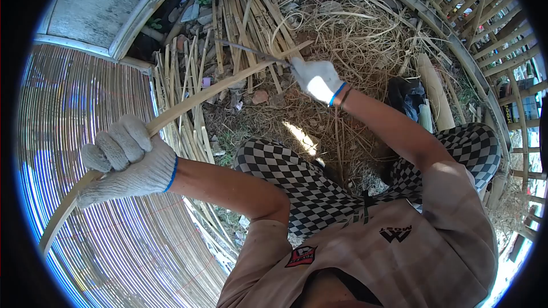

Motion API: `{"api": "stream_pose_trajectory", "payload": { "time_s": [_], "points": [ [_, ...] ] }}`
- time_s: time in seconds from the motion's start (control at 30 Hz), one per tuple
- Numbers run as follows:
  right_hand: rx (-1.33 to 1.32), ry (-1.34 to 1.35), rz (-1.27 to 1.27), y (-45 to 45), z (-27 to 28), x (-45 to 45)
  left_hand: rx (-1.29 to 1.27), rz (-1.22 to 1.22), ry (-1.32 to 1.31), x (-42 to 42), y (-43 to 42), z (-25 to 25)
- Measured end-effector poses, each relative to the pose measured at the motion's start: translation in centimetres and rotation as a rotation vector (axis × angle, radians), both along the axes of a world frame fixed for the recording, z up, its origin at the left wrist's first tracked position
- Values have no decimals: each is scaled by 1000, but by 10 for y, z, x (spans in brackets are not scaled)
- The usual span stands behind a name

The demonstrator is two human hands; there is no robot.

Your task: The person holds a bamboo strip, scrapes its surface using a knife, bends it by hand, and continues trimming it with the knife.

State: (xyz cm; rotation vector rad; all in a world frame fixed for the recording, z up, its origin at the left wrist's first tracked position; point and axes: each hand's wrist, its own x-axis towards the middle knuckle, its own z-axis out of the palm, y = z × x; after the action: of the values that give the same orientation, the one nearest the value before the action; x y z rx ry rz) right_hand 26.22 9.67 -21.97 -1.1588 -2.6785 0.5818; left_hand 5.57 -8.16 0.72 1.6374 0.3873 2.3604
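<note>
On the left, my left hand [128, 157] in a white knit glove with a blue cuff is closed around a long, pale bamboo strip [208, 92]. The strip slants up to the right, and its other end bends down past the glove. My right hand [317, 80], gloved the same way, is closed on a knife [245, 49] whose handle is hidden in the glove. The dark, narrow blade points left and crosses the strip near its upper end. Whether the edge is cutting into the bamboo, I cannot tell.
Cut bamboo strips [231, 17] lie piled ahead, with more slats [185, 80] to the left. Curly shavings [359, 40] cover the ground. A slatted bamboo screen [85, 97] stands left and a woven bamboo fence [508, 40] right. A bamboo piece [435, 91] and black plastic [405, 97] lie by my knee.
</note>
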Motion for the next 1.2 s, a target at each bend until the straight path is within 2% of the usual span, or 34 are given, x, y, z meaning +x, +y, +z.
{"api": "stream_pose_trajectory", "payload": {
  "time_s": [0.03,0.07,0.2,0.23,0.27,0.3,0.37,0.43,0.5,0.53,0.57,0.63,0.67,0.73,0.8,0.9,1.03,1.13,1.17,1.2],
  "points": [
    [10,290,-50,27,-55,3,-10,19,-15,-1,-3,-2],
    [57,133,-98,53,-83,4,-6,37,-26,-3,-3,-3],
    [173,116,-61,51,-73,-3,24,-57,9,-14,-5,-6],
    [195,104,-48,44,-58,-7,16,-45,-8,-11,-4,-4],
    [14,1,-119,22,-9,-10,12,-62,8,-7,-2,-1],
    [95,34,-50,11,-1,-5,3,-78,25,-3,-1,2],
    [168,123,-19,18,-20,-4,-11,-91,43,-2,-3,3],
    [74,185,-170,65,-97,-9,-18,-116,70,2,-5,0],
    [211,283,-148,75,-119,-25,-5,-118,98,-1,-1,4],
    [273,319,-133,68,-95,-25,-9,-97,87,-3,-2,3],
    [161,184,-147,57,-75,-22,-25,-77,72,-6,-4,1],
    [191,169,-49,22,-27,-7,-29,-92,59,-9,-5,0],
    [204,168,2,14,-21,-7,-34,-97,58,-10,-6,2],
    [77,78,-71,33,-51,-2,-41,-113,60,-8,-7,1],
    [108,157,-186,76,-121,-2,-42,-165,137,-9,-3,2],
    [307,275,-111,68,-103,-7,-49,-48,72,-18,-5,-4],
    [113,132,-42,25,-28,-7,-57,-44,21,-13,-4,-1],
    [21,117,-195,48,-65,-9,-69,-41,42,-6,-4,0],
    [65,216,-226,72,-108,-7,-75,-22,41,-4,-2,0],
    [88,200,-231,75,-109,-6,-78,-6,41,-2,1,-2]
  ]
}}
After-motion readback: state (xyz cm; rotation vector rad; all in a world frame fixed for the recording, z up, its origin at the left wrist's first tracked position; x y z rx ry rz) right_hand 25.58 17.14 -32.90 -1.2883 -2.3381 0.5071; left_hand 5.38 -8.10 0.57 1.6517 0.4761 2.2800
